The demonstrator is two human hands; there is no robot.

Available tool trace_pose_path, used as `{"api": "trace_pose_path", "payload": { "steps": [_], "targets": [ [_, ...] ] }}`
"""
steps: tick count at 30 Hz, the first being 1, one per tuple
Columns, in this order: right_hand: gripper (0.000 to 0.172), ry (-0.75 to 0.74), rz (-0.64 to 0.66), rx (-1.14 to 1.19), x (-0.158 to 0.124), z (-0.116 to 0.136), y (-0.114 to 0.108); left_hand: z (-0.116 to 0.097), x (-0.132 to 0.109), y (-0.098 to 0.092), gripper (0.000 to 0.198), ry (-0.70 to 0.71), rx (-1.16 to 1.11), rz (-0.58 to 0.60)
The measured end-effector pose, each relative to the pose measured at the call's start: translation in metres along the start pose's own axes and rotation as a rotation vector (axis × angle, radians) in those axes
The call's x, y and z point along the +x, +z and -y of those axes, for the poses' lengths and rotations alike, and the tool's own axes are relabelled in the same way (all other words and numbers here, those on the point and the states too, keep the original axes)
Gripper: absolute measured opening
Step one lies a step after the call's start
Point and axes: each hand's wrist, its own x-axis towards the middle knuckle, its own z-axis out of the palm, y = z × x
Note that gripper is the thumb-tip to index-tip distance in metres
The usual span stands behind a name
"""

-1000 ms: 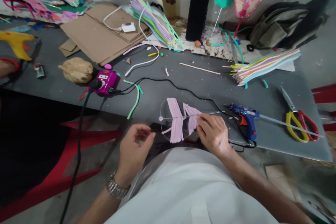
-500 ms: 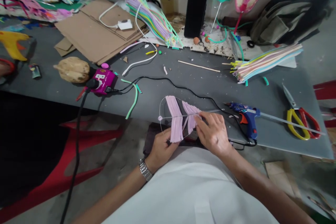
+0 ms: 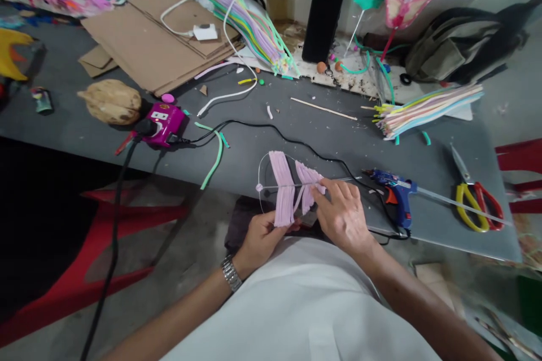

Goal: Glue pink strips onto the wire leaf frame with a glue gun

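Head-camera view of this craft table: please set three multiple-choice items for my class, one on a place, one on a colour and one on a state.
1. Where does the blue hot glue gun lie?
A. On the grey table, to the right of the person's right hand
B. On the brown cardboard sheets
C. On the red plastic chair

2. What colour are the strips on the wire leaf frame?
A. Green
B. Yellow
C. Pale pink

3. How does the slim black phone stand?
A. Flat on its back
B. Upright, on its narrow end
C. Inside the backpack

Answers:
1. A: the gun lies on the table beyond the right hand.
2. C: the strips by the left hand are pale pink.
3. B: the phone stands tall at the table's back.
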Motion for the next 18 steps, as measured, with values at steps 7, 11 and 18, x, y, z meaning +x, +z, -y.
{"api": "trace_pose_path", "payload": {
  "steps": [7,11,18],
  "targets": [
    [0.025,-0.023,-0.050,0.011,-0.001,0.002,0.004,0.003,0.002,0.005,0.037,-0.023,0.006,0.065],
    [0.032,-0.075,-0.004,-0.011,0.000,0.001,0.003,0.004,0.004,0.005,0.034,-0.044,0.027,0.144],
    [0.037,-0.123,0.070,-0.066,0.003,0.001,-0.003,-0.007,0.000,-0.004,0.028,0.067,0.297,0.216]
  ]
}}
